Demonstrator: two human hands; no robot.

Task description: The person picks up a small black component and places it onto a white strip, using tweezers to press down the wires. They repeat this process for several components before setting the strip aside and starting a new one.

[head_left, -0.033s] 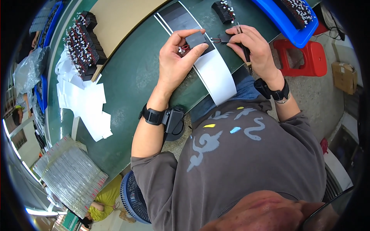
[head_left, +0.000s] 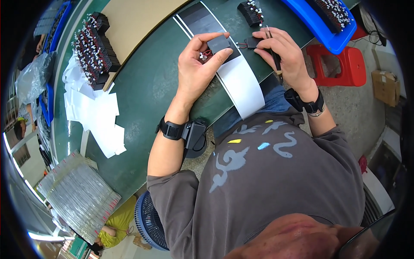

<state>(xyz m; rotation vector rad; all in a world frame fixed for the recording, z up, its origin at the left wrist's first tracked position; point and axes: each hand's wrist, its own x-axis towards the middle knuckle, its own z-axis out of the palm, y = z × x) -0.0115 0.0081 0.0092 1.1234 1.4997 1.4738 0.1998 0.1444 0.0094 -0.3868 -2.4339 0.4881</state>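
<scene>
My left hand [head_left: 196, 69] is closed round a dark grey rectangular block [head_left: 219, 43], thumb on one side and fingers on the other. Red wires with white connectors [head_left: 206, 55] bunch at its palm. In my right hand [head_left: 286, 56] are black tweezers [head_left: 275, 58], while its fingertips also pinch a small dark block [head_left: 252, 42] whose thin red and black leads end in a white plug. Between and below the hands lies a long strip [head_left: 243, 84], white at the near end, with black pieces [head_left: 199, 20] at the far end. The near end curls over the table edge.
On the green table [head_left: 146, 95] stand wired black blocks [head_left: 92, 52] at left and a smaller row [head_left: 249, 14] at the back. White sheets [head_left: 97, 121] and a stack of clear tubes [head_left: 79, 194] lie left. A blue tray [head_left: 340, 41] and red stool [head_left: 353, 64] are right.
</scene>
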